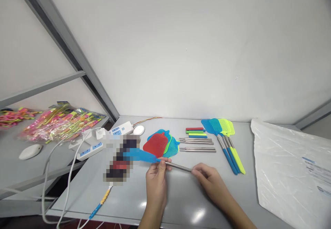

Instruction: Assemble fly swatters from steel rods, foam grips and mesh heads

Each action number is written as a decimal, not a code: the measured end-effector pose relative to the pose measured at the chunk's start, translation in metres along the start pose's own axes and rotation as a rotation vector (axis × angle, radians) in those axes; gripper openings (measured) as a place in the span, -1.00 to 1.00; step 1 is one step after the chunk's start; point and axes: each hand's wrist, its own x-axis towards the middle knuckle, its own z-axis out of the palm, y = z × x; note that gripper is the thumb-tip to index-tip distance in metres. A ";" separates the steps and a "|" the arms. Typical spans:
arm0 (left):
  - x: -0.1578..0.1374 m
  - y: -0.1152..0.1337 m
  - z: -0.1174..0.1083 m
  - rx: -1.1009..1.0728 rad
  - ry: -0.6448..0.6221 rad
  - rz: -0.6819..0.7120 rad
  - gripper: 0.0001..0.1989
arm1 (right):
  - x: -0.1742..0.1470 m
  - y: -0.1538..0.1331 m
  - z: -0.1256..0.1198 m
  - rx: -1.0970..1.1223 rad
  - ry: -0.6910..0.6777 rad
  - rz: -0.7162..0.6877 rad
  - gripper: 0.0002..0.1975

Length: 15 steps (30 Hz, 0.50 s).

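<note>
- Left hand [157, 177]: nearly closed, thumb on top and fingers underneath, gripping where the neck of the blue swatter head [141, 155] meets the metal rod [179, 167].
- Right hand [209, 177]: thumb and fingertips pinched at the rod's other end, at about 4 o'clock from the left grip.
- Risk at the joint: left fingers cover part of it, so I cannot tell how deep the neck sits; if shallow, a pull from the right hand could part the two. A push off line could bend the slim neck.
- The rod and head hang between the hands, above the near part of the grey table [186, 201]. The long axis runs from between 9 and 10 o'clock to between 3 and 4, head end leftward.
- The head reaches across a pixelated patch [116, 170]; a wide swing could knock whatever lies there, or the loose swatter heads [156, 144] at 11 o'clock.
- Loose rods [198, 149] lie at 1 o'clock and could roll if nudged; swatters with handles [232, 157] lie at 2 o'clock.
</note>
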 end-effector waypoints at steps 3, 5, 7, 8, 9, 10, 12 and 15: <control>0.001 -0.003 -0.002 0.002 -0.110 -0.028 -0.67 | 0.003 -0.007 0.001 0.004 -0.031 -0.022 -0.70; 0.000 -0.003 -0.002 -0.016 -0.138 -0.053 -0.65 | 0.006 -0.010 0.000 -0.014 -0.043 -0.030 -0.69; -0.001 -0.002 -0.002 -0.036 -0.174 -0.080 -0.64 | 0.009 -0.012 -0.004 -0.042 -0.061 -0.036 -0.68; -0.002 -0.001 -0.001 -0.042 -0.189 -0.090 -0.64 | 0.011 -0.012 -0.007 -0.066 -0.066 -0.051 -0.69; -0.002 -0.001 -0.001 -0.047 -0.195 -0.092 -0.64 | 0.014 -0.011 -0.011 -0.102 -0.060 -0.081 -0.70; -0.003 0.000 -0.001 -0.055 -0.189 -0.087 -0.65 | 0.017 -0.010 -0.015 -0.150 -0.037 -0.124 -0.72; -0.003 0.000 -0.001 -0.080 -0.156 -0.060 -0.65 | 0.027 -0.008 -0.026 -0.292 0.059 -0.229 -0.76; 0.000 0.000 -0.001 -0.135 -0.129 -0.053 -0.65 | 0.049 -0.003 -0.046 -0.596 0.209 -0.303 -0.74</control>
